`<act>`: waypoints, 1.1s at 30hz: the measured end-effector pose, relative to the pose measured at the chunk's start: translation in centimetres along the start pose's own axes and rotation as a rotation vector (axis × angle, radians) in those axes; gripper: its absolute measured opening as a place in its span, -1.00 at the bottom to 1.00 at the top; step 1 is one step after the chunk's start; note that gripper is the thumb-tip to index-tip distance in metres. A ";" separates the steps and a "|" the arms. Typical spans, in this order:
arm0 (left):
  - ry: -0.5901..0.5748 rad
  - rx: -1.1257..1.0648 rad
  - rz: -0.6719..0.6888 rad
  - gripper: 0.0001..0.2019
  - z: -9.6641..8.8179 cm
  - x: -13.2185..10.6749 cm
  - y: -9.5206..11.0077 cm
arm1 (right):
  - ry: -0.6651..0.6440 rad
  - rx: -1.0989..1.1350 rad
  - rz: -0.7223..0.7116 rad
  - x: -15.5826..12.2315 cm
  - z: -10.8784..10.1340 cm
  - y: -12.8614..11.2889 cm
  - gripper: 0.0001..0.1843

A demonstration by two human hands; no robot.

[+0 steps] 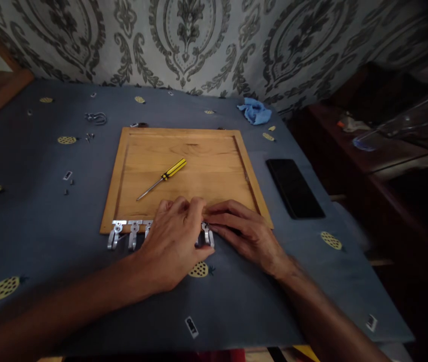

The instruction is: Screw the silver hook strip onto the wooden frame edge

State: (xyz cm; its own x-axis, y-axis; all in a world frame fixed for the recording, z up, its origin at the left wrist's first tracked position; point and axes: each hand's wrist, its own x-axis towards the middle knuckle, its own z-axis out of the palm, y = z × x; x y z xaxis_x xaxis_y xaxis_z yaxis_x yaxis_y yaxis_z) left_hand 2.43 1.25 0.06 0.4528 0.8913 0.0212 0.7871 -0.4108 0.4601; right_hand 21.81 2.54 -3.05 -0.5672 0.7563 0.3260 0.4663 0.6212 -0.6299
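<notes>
A metal hook rail (134, 229) with several silver hooks lies along the near edge of a framed wooden board (184, 146). My left hand (174, 236) is wrapped over the rail's middle and covers some hooks; its thumb reaches the hook at the right end. Close against that end, my right hand (249, 236) has its fingertips pinched together at the rail. Whatever lies between those fingertips is too small or hidden to make out. A yellow-and-black screwdriver (165, 176) rests on the board beyond my hands, its tip toward the near left.
A black phone (295, 188) lies right of the board, with a crumpled blue cloth (254, 111) behind it. Small screws (90, 137) and a loose metal hook (96, 118) sit on the left of the blue pineapple-print tablecloth (67, 216). A patterned wall (214, 45) closes off the back.
</notes>
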 end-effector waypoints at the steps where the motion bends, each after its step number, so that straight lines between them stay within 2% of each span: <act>1: 0.001 0.001 0.004 -0.50 0.0 0.0 0.0 | -0.002 -0.001 -0.001 0.0 0.0 0.0 -0.79; 11: -0.010 -0.019 0.006 -0.46 -0.1 0.0 -0.1 | -0.014 0.035 0.019 0.1 -0.1 0.4 -0.91; 15: -0.011 -0.020 0.001 -0.51 0.0 0.0 -0.1 | -0.023 0.045 0.020 0.1 -0.1 0.3 -0.95; 33: -0.011 -0.008 0.028 -0.56 -0.1 0.0 -0.2 | -0.003 0.061 0.054 0.1 0.0 0.2 -0.96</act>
State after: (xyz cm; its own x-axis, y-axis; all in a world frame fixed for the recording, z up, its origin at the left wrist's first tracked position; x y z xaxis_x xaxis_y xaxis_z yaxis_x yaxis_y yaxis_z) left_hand 2.27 1.36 0.02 0.4790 0.8775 0.0247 0.7709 -0.4340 0.4663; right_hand 21.84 2.79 -3.15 -0.5446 0.7877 0.2881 0.4539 0.5656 -0.6886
